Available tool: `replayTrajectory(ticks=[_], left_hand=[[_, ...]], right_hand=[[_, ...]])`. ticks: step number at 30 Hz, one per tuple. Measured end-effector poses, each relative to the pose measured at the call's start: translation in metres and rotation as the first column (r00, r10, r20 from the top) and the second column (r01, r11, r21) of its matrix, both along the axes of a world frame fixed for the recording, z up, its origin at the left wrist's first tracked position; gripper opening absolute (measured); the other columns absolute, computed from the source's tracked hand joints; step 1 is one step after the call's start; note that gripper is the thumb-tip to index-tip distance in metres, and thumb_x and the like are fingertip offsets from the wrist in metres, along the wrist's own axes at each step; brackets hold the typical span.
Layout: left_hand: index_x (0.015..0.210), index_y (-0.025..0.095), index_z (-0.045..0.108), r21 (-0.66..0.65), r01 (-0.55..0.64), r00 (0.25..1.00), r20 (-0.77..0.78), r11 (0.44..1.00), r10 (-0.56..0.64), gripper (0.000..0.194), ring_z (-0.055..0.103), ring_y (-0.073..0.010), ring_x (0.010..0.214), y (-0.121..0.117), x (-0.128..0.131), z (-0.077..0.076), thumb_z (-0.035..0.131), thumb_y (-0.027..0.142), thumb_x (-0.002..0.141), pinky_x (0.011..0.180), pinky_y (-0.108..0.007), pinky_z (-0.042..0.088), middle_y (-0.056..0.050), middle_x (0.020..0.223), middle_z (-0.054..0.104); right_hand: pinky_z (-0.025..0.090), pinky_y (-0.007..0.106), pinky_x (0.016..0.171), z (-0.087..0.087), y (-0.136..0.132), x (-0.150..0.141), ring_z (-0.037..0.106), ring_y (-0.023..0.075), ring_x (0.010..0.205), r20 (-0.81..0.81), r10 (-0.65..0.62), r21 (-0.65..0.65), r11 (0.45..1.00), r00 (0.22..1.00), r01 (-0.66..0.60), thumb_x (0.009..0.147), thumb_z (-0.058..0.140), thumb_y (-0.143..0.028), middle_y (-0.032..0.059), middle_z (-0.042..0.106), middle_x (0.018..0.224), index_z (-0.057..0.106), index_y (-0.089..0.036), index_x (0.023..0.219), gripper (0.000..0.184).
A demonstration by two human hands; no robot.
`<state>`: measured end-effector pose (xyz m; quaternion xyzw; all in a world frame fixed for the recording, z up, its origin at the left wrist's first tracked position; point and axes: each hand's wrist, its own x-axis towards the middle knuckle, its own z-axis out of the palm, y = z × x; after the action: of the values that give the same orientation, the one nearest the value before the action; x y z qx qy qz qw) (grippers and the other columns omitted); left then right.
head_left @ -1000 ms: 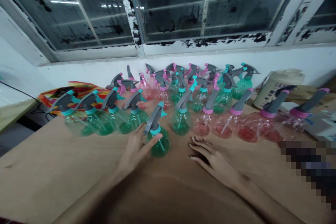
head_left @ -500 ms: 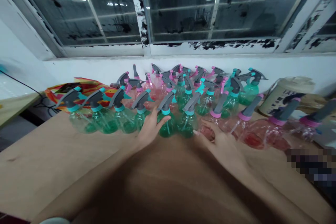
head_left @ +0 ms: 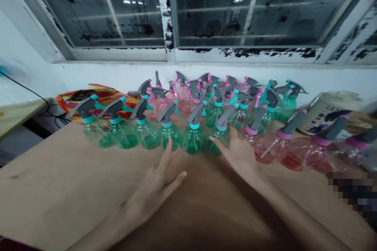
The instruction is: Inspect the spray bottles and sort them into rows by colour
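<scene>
The left grip (head_left: 154, 184) has just let go of the middle green spray bottle (head_left: 193, 139) and drawn back toward the person; its fingers are spread and it holds nothing. That bottle now stands upright ahead and to the right of it, in line with its neighbours, so setting it in the row looks finished. Straight ahead of the left grip's index finger is the next green bottle (head_left: 171, 131); whether the fingertip touches it cannot be told.

The right grip (head_left: 241, 159) has shifted from beside the front pink bottle (head_left: 251, 139) to the right-hand green bottle (head_left: 221, 135). It is half curled, thumb across the front and fingers along the right side; how firmly it holds cannot be told. This looks like a small straightening of the row.

More pink bottles (head_left: 269, 151) stand right of the right grip, and bare surface (head_left: 88, 188) lies left of the left grip.
</scene>
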<state>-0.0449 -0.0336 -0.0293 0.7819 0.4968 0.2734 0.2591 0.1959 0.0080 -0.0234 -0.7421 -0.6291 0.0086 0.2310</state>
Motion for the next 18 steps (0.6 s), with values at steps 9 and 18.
replayTrajectory(ticks=[9,18], left_hand=[[0.136,0.032,0.027,-0.226,0.039,0.998,-0.045,0.973,-0.050,0.054,0.059,-0.0229,0.107,-0.042,-0.016,0.013,0.049,0.039,0.087,0.096,-0.046,0.046,-0.004,0.117,0.062],[0.133,0.028,0.036,-0.168,0.236,0.968,0.124,0.957,-0.217,0.060,0.044,-0.0274,0.124,0.000,0.031,0.024,0.059,0.048,0.080,0.103,-0.048,0.036,-0.006,0.138,0.046]], right_hand=[[0.048,0.043,0.058,0.004,-0.015,-0.010,0.066,0.0355,0.076,0.107,-0.055,-0.021,0.998,0.993,0.057,0.084,0.038,-0.061,0.0182,0.067,0.088,0.050,-0.008,0.120,0.065],[0.042,0.033,0.039,-0.001,-0.076,-0.021,0.064,0.0267,0.049,0.264,0.026,0.086,0.995,0.964,-0.050,0.085,0.034,-0.062,0.0128,0.068,0.083,0.053,-0.013,0.108,0.058]])
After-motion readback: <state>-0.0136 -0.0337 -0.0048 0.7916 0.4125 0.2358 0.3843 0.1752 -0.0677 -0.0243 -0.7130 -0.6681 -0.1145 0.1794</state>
